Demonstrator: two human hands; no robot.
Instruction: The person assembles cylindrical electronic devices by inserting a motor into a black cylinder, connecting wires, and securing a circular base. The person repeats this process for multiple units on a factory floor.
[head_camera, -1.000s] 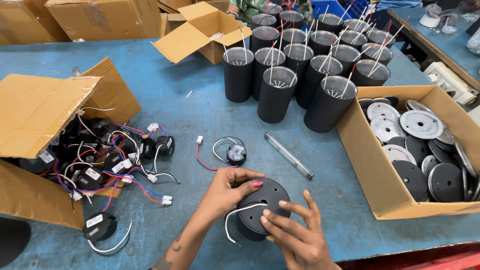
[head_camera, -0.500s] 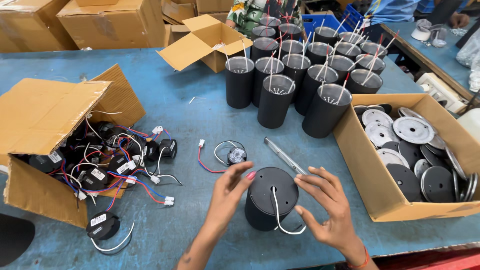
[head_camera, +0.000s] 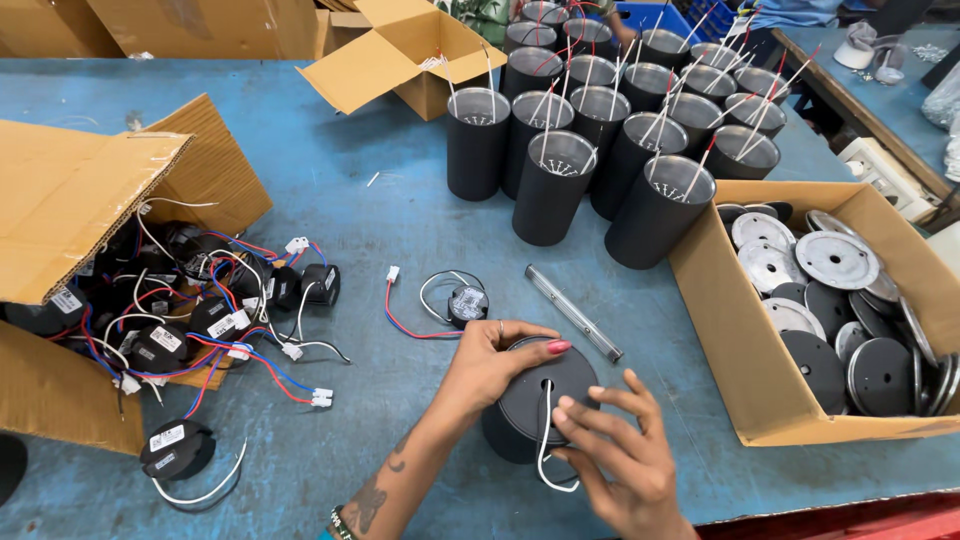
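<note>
A black cylindrical housing (head_camera: 540, 395) stands on the blue table near the front edge, closed end up, with a white wire (head_camera: 545, 450) coming out of the hole in its top. My left hand (head_camera: 490, 365) grips the housing's top rim from the left. My right hand (head_camera: 625, 465) rests on its right side, fingers on the top beside the wire. A small black round driver with red, blue and white leads (head_camera: 465, 300) lies just beyond, and a slim metal rod (head_camera: 572, 312) lies to its right.
Several open black cylinders (head_camera: 600, 130) with wires stand at the back. A cardboard box of round metal and black discs (head_camera: 830, 300) sits at the right. A tipped carton (head_camera: 70, 210) spills wired black drivers (head_camera: 200, 310) at the left. Another open carton (head_camera: 410, 55) is behind.
The housing stays upright between my hands. My left hand has shifted onto its top rim and my right hand has moved closer over the wire. The camera has tilted.
</note>
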